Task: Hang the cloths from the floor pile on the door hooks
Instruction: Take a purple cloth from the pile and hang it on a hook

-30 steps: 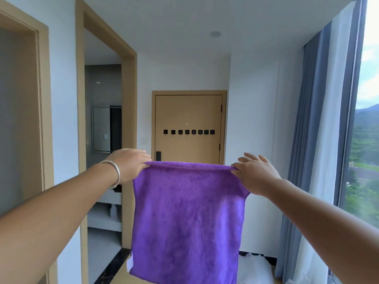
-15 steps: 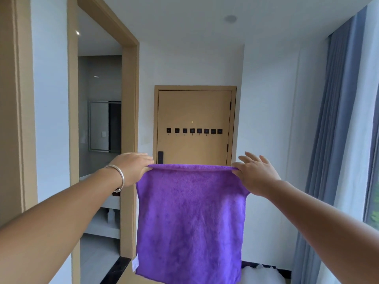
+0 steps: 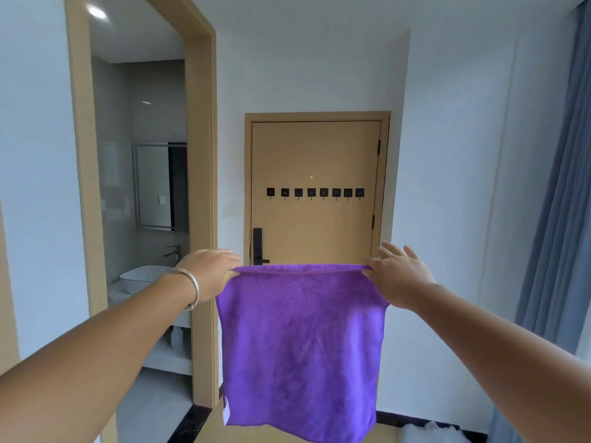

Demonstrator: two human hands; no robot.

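Note:
A purple cloth (image 3: 300, 346) hangs flat in front of me, stretched by its two top corners. My left hand (image 3: 212, 271), with a silver bangle at the wrist, pinches the top left corner. My right hand (image 3: 399, 276) pinches the top right corner with its other fingers spread. Straight ahead stands a tan door (image 3: 315, 148) with a row of several small black hooks (image 3: 315, 192) across its middle, all bare. The cloth's top edge sits below the hook row in the picture, and the door is some way off.
A tan-framed doorway (image 3: 201, 187) on the left opens onto a bathroom with a white basin (image 3: 144, 276) and a mirror. A black door handle (image 3: 258, 246) is at the door's left. Blue curtains (image 3: 563, 219) hang on the right. Something white (image 3: 428, 433) lies on the floor at lower right.
The door and hooks have grown larger and the bathroom doorway has slid left, so I have moved closer. Both hands keep the same hold on the cloth.

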